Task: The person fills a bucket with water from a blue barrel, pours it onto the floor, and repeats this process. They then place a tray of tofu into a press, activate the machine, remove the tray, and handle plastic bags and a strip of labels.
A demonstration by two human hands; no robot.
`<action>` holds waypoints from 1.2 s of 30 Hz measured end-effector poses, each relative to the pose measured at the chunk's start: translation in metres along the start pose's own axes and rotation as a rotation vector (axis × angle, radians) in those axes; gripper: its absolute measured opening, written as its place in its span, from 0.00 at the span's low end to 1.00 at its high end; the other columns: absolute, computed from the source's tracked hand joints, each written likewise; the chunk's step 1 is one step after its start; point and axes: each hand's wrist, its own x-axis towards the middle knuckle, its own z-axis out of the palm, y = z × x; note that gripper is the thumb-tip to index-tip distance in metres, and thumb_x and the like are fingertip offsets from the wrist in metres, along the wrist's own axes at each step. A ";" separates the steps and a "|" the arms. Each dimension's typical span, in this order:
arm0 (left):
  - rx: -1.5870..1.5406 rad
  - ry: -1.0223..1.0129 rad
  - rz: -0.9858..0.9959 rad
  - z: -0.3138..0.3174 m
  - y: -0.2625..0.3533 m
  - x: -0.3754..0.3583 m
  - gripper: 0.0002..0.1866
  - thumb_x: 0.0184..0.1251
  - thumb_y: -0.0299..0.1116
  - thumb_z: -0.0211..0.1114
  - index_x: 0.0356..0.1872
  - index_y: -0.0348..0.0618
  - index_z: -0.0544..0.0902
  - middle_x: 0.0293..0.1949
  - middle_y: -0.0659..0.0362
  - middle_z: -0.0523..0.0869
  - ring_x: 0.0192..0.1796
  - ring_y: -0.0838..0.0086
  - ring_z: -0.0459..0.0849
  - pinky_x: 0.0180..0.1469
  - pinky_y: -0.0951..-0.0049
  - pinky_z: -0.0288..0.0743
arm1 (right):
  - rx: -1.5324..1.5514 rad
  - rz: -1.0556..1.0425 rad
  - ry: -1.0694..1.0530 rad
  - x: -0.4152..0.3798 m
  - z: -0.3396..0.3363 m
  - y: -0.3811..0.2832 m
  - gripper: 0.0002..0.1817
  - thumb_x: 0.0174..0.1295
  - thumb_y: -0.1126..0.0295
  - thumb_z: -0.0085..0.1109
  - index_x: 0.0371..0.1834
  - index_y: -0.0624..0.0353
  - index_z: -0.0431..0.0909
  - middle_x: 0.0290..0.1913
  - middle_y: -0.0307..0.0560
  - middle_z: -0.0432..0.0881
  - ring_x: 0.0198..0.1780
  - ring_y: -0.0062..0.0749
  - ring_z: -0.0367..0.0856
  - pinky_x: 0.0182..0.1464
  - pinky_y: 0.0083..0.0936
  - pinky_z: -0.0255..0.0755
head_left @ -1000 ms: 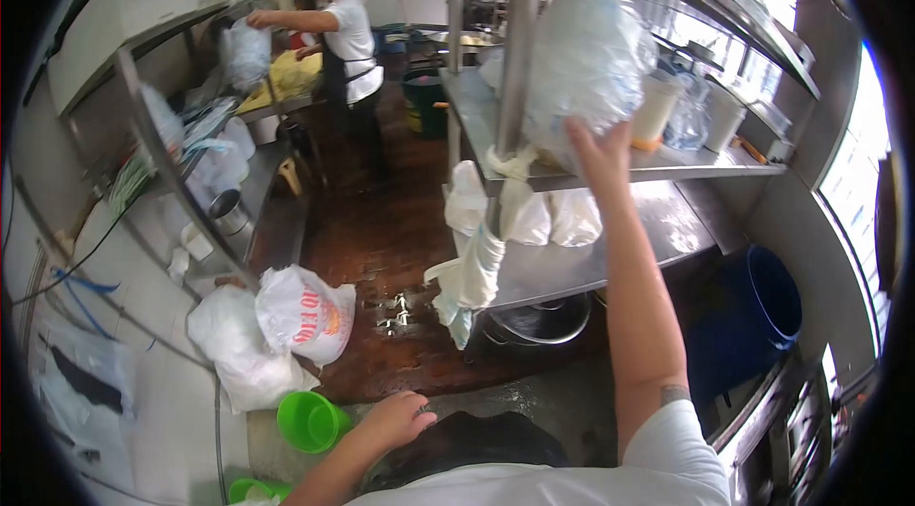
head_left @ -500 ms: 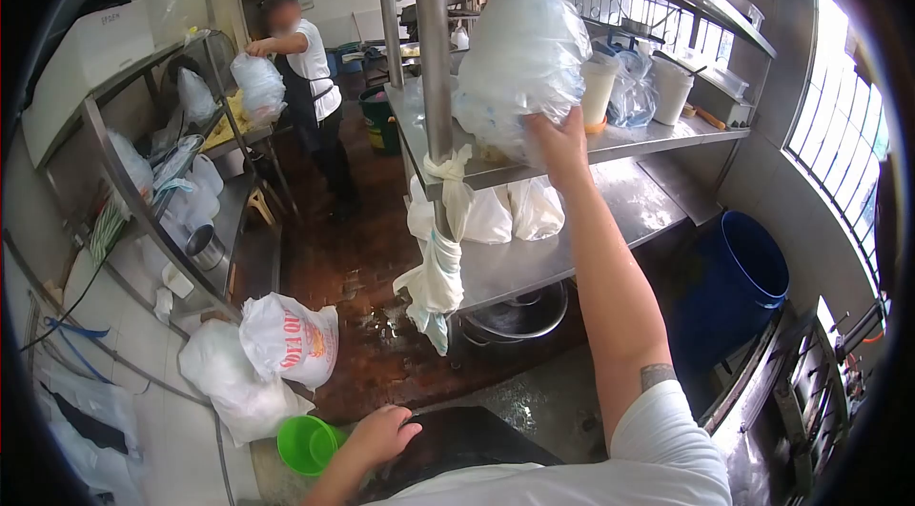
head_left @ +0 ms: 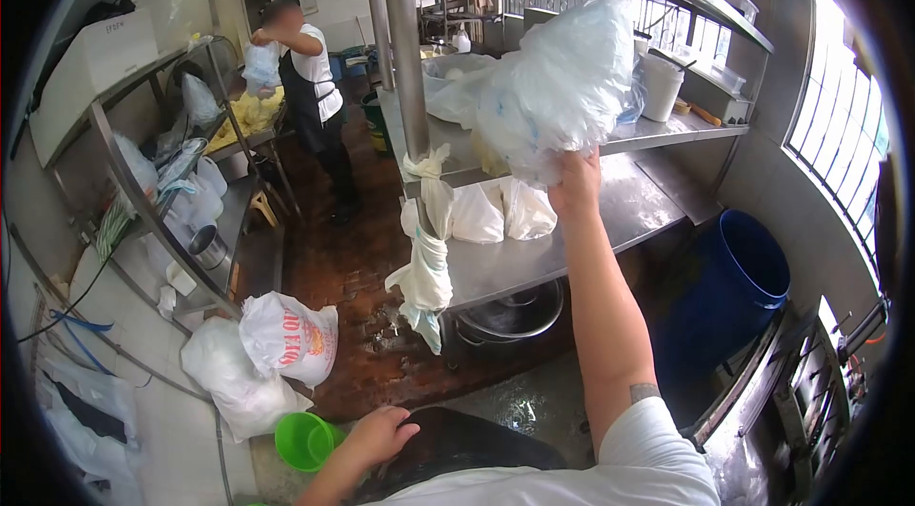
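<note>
A puffy bundle of clear plastic bags [head_left: 562,77] is raised in front of the steel shelf, tilted with its narrow top toward the upper right. My right hand [head_left: 578,180] is closed around its lower part, the arm stretched forward. Low in the view, my left hand [head_left: 381,435] hangs before the dark apron [head_left: 467,444], thumb and fingers slightly apart, with nothing visible in it. Just left of it stands a green bucket [head_left: 305,441].
A steel rack [head_left: 414,58] carries white tubs [head_left: 662,87] and white bags [head_left: 477,213]. A blue barrel [head_left: 724,268] stands right. White sacks [head_left: 289,334] lie left on the floor. Across the wet floor a co-worker [head_left: 310,96] lifts a plastic bag [head_left: 260,68].
My right hand has shifted slightly right and down, and the bundle now leans right instead of pointing up. The co-worker's bag is higher and closer to their body. My left hand stays put.
</note>
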 end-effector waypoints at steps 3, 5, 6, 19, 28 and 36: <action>-0.035 -0.021 -0.078 0.000 0.022 0.004 0.25 0.75 0.49 0.70 0.57 0.35 0.87 0.54 0.43 0.90 0.57 0.48 0.88 0.60 0.56 0.82 | -0.002 -0.012 -0.028 -0.014 -0.009 -0.016 0.28 0.74 0.79 0.59 0.77 0.56 0.68 0.69 0.50 0.80 0.67 0.45 0.83 0.69 0.46 0.79; -0.212 -0.076 -0.120 -0.001 0.044 0.018 0.26 0.74 0.47 0.72 0.60 0.33 0.85 0.53 0.43 0.89 0.55 0.50 0.89 0.59 0.58 0.83 | -0.005 0.027 0.001 -0.028 -0.013 -0.026 0.27 0.75 0.76 0.59 0.77 0.57 0.69 0.69 0.50 0.81 0.67 0.44 0.83 0.69 0.45 0.79; -0.250 -0.031 -0.054 -0.001 0.056 0.030 0.27 0.74 0.45 0.73 0.63 0.33 0.83 0.53 0.43 0.89 0.55 0.54 0.89 0.59 0.59 0.83 | -0.007 0.065 0.027 -0.039 -0.012 -0.032 0.26 0.76 0.73 0.60 0.76 0.58 0.70 0.69 0.49 0.81 0.68 0.43 0.82 0.69 0.45 0.80; -1.619 -0.210 -0.043 0.031 0.170 0.115 0.34 0.85 0.59 0.57 0.82 0.52 0.65 0.73 0.62 0.78 0.71 0.70 0.78 0.72 0.56 0.71 | -0.317 0.401 0.371 -0.287 -0.107 -0.106 0.32 0.70 0.87 0.47 0.78 0.63 0.66 0.71 0.54 0.78 0.71 0.45 0.79 0.71 0.45 0.76; -1.474 -0.763 -0.143 0.123 0.195 0.100 0.33 0.87 0.53 0.57 0.83 0.50 0.64 0.71 0.62 0.78 0.66 0.70 0.79 0.69 0.58 0.74 | -0.488 0.163 0.579 -0.411 -0.119 -0.198 0.28 0.76 0.77 0.56 0.78 0.62 0.67 0.70 0.53 0.79 0.69 0.50 0.81 0.70 0.49 0.78; -1.227 -0.881 0.057 0.154 0.279 0.093 0.39 0.86 0.47 0.61 0.87 0.41 0.55 0.73 0.55 0.74 0.64 0.67 0.80 0.65 0.60 0.79 | -0.229 -0.045 0.774 -0.438 -0.158 -0.291 0.27 0.76 0.74 0.58 0.78 0.60 0.68 0.71 0.50 0.80 0.69 0.45 0.81 0.70 0.47 0.77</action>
